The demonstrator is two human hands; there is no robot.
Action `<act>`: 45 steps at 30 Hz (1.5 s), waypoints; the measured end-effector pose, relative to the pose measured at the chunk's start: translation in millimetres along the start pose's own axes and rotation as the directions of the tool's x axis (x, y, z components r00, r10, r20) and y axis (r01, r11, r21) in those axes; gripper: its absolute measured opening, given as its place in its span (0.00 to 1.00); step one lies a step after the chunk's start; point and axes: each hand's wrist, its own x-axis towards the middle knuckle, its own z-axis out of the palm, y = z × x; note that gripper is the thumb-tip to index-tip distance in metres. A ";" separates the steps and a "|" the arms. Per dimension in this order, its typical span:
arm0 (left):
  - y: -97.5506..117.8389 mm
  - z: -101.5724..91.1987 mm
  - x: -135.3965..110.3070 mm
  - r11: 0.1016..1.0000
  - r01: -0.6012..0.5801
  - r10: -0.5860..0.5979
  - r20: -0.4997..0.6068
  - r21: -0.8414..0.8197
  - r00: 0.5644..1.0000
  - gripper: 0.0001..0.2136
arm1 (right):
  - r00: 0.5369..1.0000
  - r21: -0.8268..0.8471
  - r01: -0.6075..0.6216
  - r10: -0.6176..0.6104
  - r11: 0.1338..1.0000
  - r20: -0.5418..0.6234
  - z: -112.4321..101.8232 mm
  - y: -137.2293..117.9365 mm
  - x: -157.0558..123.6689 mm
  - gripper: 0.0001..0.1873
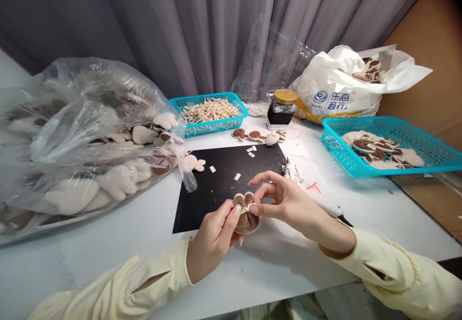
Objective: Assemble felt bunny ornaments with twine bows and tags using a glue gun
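Here our left hand (211, 238) pinches the plush (247, 222) by its left side, grip pressed together, just above the surface (144, 236) at the mat's (212, 192) near edge. Our right hand (285, 202) pinches the bow (246, 208) between thumb and forefinger, other fingers spread. We judge it best to steady the plush and centre the bow.

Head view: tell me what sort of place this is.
Likely a handcraft assembly bench: clear bag of plush pieces, teal basket of pale strings, left hand and right hand pinching a brown plush piece.
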 end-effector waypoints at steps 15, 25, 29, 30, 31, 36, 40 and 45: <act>3.7 0.0 4.5 0.985 0.076 -0.076 0.003 -0.156 0.997 0.14 | 0.993 -0.135 0.114 -0.114 0.984 0.006 0.0 -0.3 2.9 0.18; -3.1 -0.2 5.6 0.980 0.070 -0.061 0.055 -0.186 0.997 0.15 | 0.998 -0.093 0.051 -0.048 0.994 0.031 -4.6 -2.7 3.5 0.12; -2.7 -0.8 5.7 0.963 0.075 -0.046 0.117 -0.258 0.992 0.15 | 0.997 -0.172 0.074 -0.074 0.982 0.008 -3.7 -4.6 6.6 0.11; -2.8 -1.0 5.9 0.961 0.077 -0.044 0.130 -0.265 0.991 0.15 | 0.996 -0.220 0.090 -0.090 0.971 0.009 -5.3 -7.6 6.8 0.11; -2.9 -1.1 6.3 0.959 0.080 -0.043 0.139 -0.272 0.989 0.15 | 0.993 -0.289 0.112 -0.114 0.951 0.008 -8.6 -11.7 5.9 0.12; -1.0 -2.2 9.9 0.933 0.110 -0.062 0.148 -0.343 0.987 0.14 | 0.951 -0.873 0.098 -0.304 0.477 -0.060 -52.3 -26.1 -27.0 0.17; 2.3 -3.5 12.1 0.905 0.138 -0.084 0.149 -0.402 0.985 0.14 | 0.965 -0.992 -0.122 -0.239 -0.037 -0.110 -87.4 2.1 -64.3 0.20; 2.1 -3.9 13.7 0.894 0.156 -0.088 0.176 -0.421 0.980 0.14 | 0.946 -0.965 -0.246 -0.240 -0.093 -0.218 -90.1 42.0 -64.8 0.26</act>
